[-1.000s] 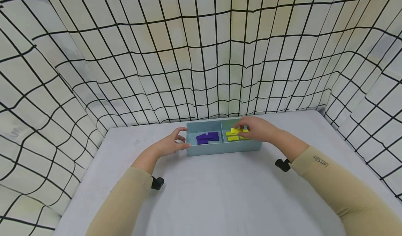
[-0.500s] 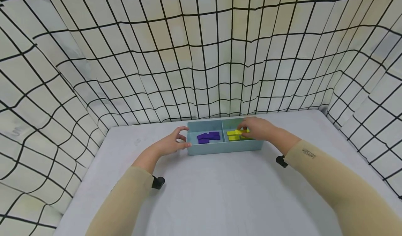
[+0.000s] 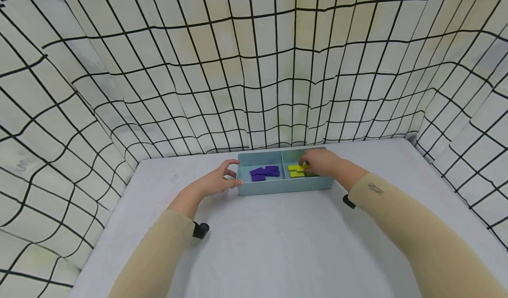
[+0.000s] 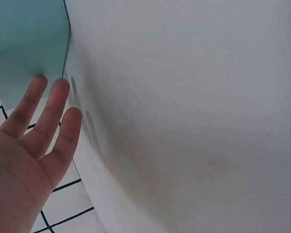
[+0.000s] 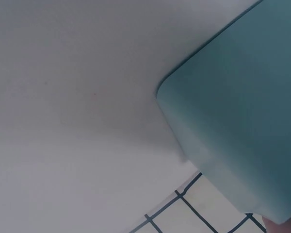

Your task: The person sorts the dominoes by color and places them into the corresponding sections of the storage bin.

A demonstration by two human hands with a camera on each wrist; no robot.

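A pale blue-green box (image 3: pixel 285 186) with one divider stands near the table's far edge. Several flat purple blocks (image 3: pixel 271 171) lie in its left compartment, several yellow blocks (image 3: pixel 296 174) in the right one. My left hand (image 3: pixel 214 182) is at the box's left end, thumb at the front corner and index finger towards the back; in the left wrist view its other fingers (image 4: pixel 54 109) are loosely extended by the end wall. My right hand (image 3: pixel 321 162) reaches into the right compartment, fingers curled, thumb and fingertips pinching a yellow block (image 3: pixel 304 167). The hand hides part of that compartment.
A white table (image 3: pixel 278 240) lies under the box. Behind it and at both sides rises a white cloth wall with black grid lines (image 3: pixel 262 86). Black wrist cameras (image 3: pixel 200 230) are strapped below both hands.
My right hand has lowered a raised yellow block among the others, and its forearm has swung left. The left hand keeps its place at the box. The head view has shifted slightly.
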